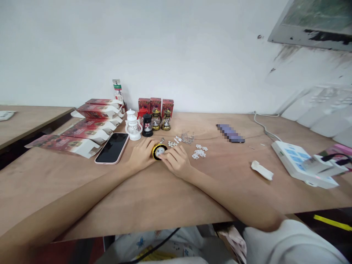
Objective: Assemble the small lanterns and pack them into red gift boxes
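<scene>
In my left hand is a small gold lantern, tipped so that its round base faces me. The base has a black ring around a white centre. My right hand has its fingers pinched together at that white centre; whatever is between the fingertips is hidden. Just beyond the hands lie small white round pieces, a heap of thin wire pieces and several flat white pieces. Little lanterns stand behind: white, black, red and gold.
Opened red cardboard boxes lie on the left beside a phone. Red boxes and a bottle stand near the wall. To the right are a purple pixelated object, a white wrapper-like strip and a power strip.
</scene>
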The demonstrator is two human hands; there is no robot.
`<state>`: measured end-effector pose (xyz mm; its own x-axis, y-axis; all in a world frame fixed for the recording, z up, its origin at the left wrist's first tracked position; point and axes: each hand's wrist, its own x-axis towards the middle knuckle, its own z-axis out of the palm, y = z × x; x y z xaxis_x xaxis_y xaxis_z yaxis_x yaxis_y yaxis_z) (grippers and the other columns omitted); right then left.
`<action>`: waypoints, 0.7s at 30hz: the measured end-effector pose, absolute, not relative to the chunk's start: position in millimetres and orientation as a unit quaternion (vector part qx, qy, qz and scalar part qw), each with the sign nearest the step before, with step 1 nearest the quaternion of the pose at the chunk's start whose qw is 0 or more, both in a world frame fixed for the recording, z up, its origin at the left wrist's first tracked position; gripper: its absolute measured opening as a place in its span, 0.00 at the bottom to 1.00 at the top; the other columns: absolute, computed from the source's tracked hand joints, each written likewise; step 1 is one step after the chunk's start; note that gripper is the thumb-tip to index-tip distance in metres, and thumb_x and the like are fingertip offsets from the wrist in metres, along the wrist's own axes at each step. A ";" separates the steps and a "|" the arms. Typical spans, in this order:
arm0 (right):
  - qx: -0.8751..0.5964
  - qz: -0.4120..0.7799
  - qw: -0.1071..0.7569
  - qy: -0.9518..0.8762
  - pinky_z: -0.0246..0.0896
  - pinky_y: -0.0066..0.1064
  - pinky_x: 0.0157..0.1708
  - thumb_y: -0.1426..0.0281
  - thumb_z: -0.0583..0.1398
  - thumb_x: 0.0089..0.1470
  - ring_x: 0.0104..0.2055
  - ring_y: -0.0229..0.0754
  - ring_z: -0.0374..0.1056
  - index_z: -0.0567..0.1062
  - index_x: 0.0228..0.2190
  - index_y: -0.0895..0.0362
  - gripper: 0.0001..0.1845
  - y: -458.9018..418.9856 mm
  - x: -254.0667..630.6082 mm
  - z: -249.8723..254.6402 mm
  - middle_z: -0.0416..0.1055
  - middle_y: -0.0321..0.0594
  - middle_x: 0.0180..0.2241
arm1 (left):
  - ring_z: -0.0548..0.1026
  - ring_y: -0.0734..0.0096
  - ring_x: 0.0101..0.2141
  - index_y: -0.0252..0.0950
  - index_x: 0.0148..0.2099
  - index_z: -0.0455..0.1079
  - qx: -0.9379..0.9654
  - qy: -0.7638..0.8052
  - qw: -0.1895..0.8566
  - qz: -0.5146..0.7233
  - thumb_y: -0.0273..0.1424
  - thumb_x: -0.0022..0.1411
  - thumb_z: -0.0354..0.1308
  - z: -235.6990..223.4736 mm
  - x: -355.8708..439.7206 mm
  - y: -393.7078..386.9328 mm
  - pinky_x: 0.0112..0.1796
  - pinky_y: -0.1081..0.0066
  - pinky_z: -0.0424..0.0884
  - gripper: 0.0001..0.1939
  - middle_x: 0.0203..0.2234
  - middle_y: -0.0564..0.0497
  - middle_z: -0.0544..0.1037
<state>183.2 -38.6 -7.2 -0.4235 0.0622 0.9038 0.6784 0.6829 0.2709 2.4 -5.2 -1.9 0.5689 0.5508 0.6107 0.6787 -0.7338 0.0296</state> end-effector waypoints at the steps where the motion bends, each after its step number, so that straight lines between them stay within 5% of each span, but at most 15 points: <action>1: -0.239 -0.326 0.480 -0.779 0.51 0.32 0.29 0.74 0.59 0.57 0.27 0.38 0.61 0.68 0.24 0.56 0.10 -39.1 183.2 -7.1 0.72 0.37 0.24 | 0.73 0.59 0.42 0.36 0.49 0.64 -0.879 -0.349 0.105 -0.307 0.39 0.60 0.54 -1.9 2.4 -5.0 0.39 0.66 0.69 0.17 0.42 0.44 0.73; 12: -0.289 -0.357 0.408 -0.789 0.51 0.36 0.30 0.64 0.55 0.60 0.30 0.43 0.62 0.72 0.36 0.58 0.11 -41.1 184.2 -11.1 0.71 0.43 0.29 | 0.72 0.59 0.40 0.35 0.46 0.67 -0.860 -0.373 0.138 -0.318 0.37 0.60 0.54 -0.5 -0.4 -3.0 0.38 0.65 0.68 0.14 0.40 0.43 0.73; 21: -0.316 -0.109 0.518 -0.787 0.62 0.40 0.45 0.69 0.59 0.53 0.48 0.49 0.65 0.65 0.41 0.55 0.13 -35.5 185.8 -16.6 0.66 0.49 0.45 | 0.73 0.55 0.40 0.33 0.49 0.65 -0.842 -0.388 0.176 -0.331 0.43 0.56 0.59 -1.2 1.4 -6.6 0.38 0.62 0.65 0.24 0.38 0.42 0.76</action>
